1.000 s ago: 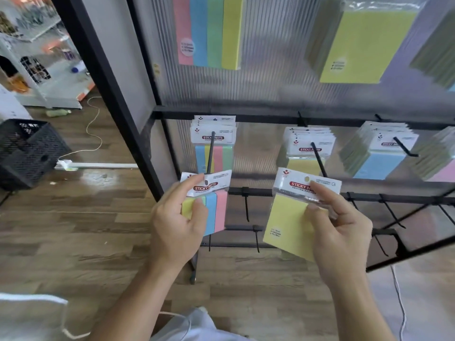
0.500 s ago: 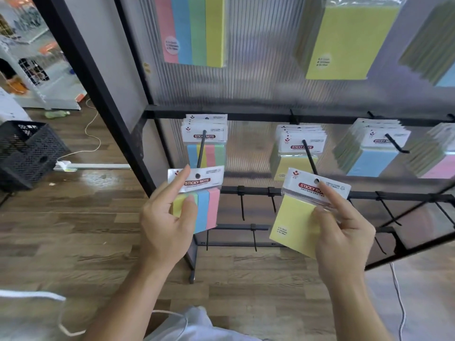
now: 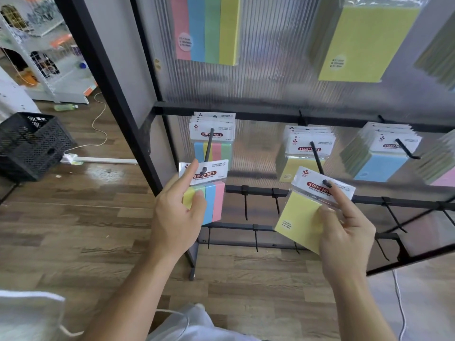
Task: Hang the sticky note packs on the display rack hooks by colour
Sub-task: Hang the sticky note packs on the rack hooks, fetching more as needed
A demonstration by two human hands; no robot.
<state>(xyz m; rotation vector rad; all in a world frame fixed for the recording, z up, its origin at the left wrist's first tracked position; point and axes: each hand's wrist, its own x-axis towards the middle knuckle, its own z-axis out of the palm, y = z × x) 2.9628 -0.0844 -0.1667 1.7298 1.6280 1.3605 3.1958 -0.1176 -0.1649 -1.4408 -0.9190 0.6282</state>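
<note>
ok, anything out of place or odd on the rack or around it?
Rack sorting looks right: the multicolour pack in the left hand is at the multicolour hook, the yellow pack in the right hand at the yellow hook, though tilted. Only stray: a green bottle lying on the floor by the white shelf.

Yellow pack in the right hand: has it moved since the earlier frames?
Yes. The yellow pack has shifted rightward against its hook; the hole in its header now sits at the hook's tip.
</note>
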